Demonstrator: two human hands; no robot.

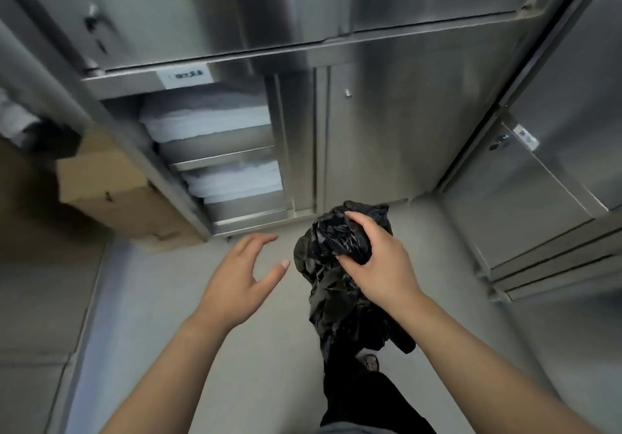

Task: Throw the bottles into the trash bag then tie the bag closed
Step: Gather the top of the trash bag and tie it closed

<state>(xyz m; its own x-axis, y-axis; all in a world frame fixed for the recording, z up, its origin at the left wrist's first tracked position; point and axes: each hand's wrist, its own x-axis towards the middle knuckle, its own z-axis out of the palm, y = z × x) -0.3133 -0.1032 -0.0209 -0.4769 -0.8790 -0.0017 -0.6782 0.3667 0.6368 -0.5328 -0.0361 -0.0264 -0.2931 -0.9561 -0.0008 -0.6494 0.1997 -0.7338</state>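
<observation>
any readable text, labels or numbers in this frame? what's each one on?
Nothing here can be quoted with confidence.
White label on the front edge of the steel shelf above the folded white linens: dark characters, too blurred to read.
Small sticker on the steel cabinet at right: printing too small and blurred to read.
Black trash bag, cardboard box: no visible text.

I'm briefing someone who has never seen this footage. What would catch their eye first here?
First the crumpled black trash bag, bunched in the right hand at centre, above the grey floor. Next the left hand, open and empty beside it, fingers spread toward the bag. Behind them, a steel cabinet stands open on its left side, showing stacked white linens on shelves, with a cardboard box at far left.
</observation>
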